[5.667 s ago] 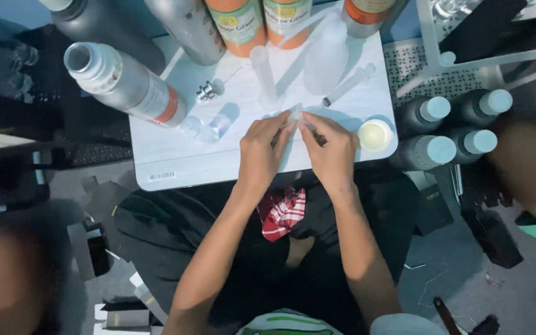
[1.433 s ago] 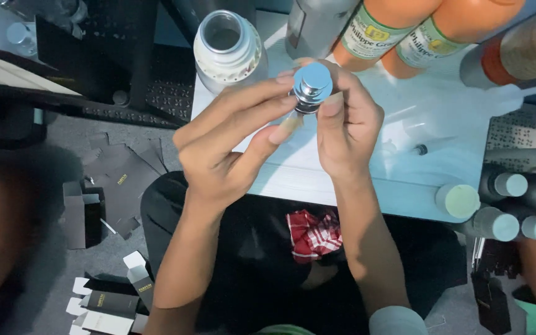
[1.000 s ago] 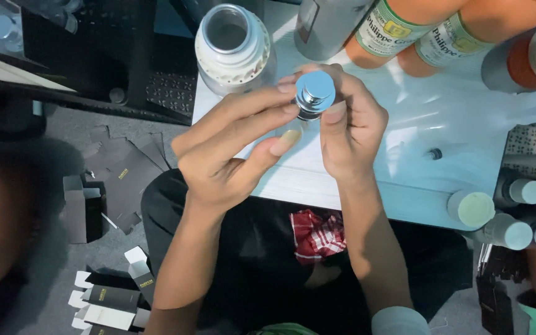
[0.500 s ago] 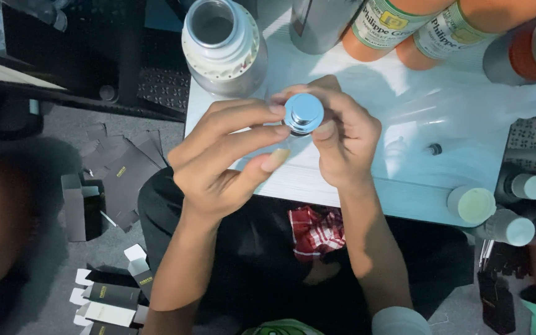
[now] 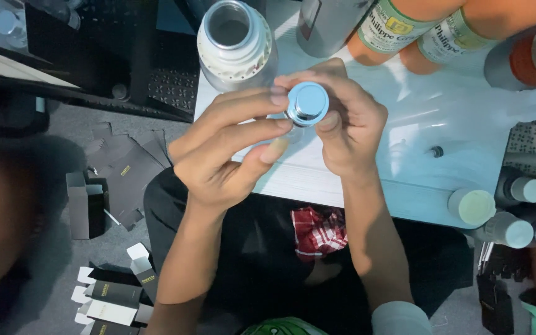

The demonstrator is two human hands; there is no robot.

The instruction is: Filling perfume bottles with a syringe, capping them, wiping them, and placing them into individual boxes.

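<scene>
Head view: both hands (image 5: 280, 136) grip small silver-capped bottle (image 5: 307, 103).

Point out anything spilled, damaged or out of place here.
Nothing looks spilled or broken. The large silver metal bottle stands uncapped at the white table's edge, and small dark folded cartons lie scattered on the floor. Both hands hold a small round silver-capped bottle.

Head camera, straight down, close over table (image 5: 404, 180).

Silver-blue round cap (image 5: 307, 103); white surface (image 5: 466, 124); red-and-white checked cloth (image 5: 317, 231); orange bottles (image 5: 417, 28) with green-edged labels; black small boxes (image 5: 116, 294).
</scene>
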